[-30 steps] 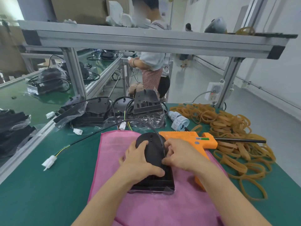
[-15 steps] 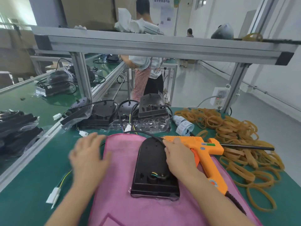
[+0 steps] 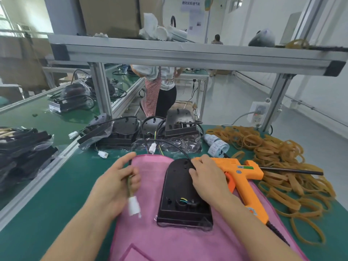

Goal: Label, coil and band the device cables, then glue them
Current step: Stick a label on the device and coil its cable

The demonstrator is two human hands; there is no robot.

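A flat black device (image 3: 178, 194) lies face down on a pink cloth (image 3: 169, 240), with coloured wires showing in a hole near its front end. Its black cable (image 3: 175, 146) leaves the far end and arcs round to my left hand (image 3: 116, 183), which grips the cable just above its white connector (image 3: 134, 206). My right hand (image 3: 207, 178) rests on the device's right side, fingers at the cable's exit. An orange glue gun (image 3: 243, 178) lies just right of that hand. Label rolls (image 3: 216, 146) sit behind it.
A heap of tan rubber bands (image 3: 282, 162) covers the green bench to the right. More black devices in plastic wrap (image 3: 131, 132) stand at the back. An aluminium frame post (image 3: 101, 91) and shelf rise ahead. A person in a checked apron (image 3: 160, 87) stands beyond.
My left hand left the device, reached out to the left over the bench, and now holds the cable end with its white connector beside the device. My right hand stayed on the device.
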